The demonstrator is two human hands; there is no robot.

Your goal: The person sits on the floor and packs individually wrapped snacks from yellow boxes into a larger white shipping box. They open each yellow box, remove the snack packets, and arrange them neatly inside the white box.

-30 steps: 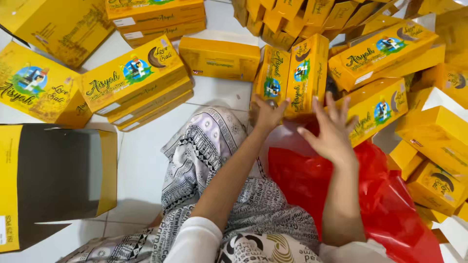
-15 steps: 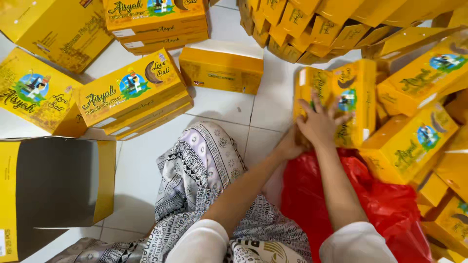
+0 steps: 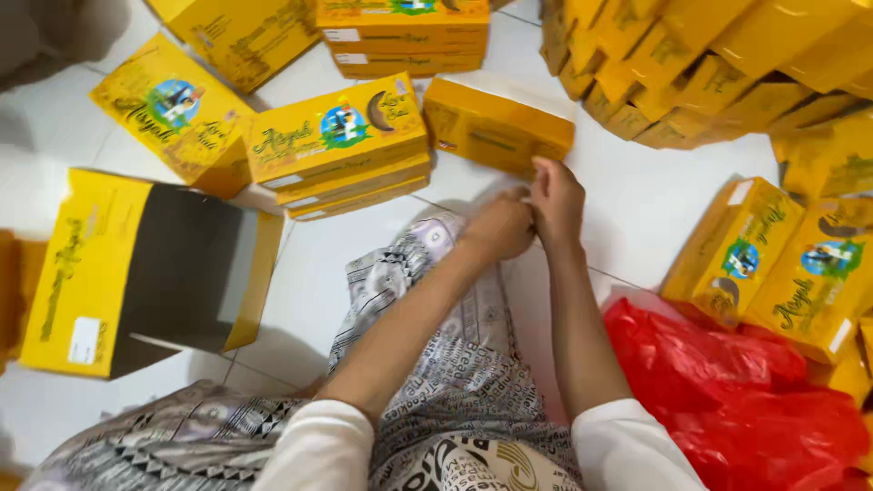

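My right hand (image 3: 556, 202) reaches forward, and its fingertips pinch the near edge of a single yellow box (image 3: 496, 135) lying flat on the white tiled floor (image 3: 637, 200). My left hand (image 3: 498, 225) is curled up tight against the right hand, just short of that box. Its fingers are tucked under, so I cannot see whether it holds anything. Both forearms stretch out over my patterned trouser leg (image 3: 436, 364).
A stack of flat yellow boxes (image 3: 338, 145) lies to the left, and an open yellow carton (image 3: 136, 273) sits further left. Two yellow boxes (image 3: 773, 259) stand at the right above a red plastic bag (image 3: 755, 400). More boxes are piled at the back right (image 3: 691, 64).
My hands have let go of the two upright boxes at the right and moved left to the single flat box. The camera has swung left and closer.
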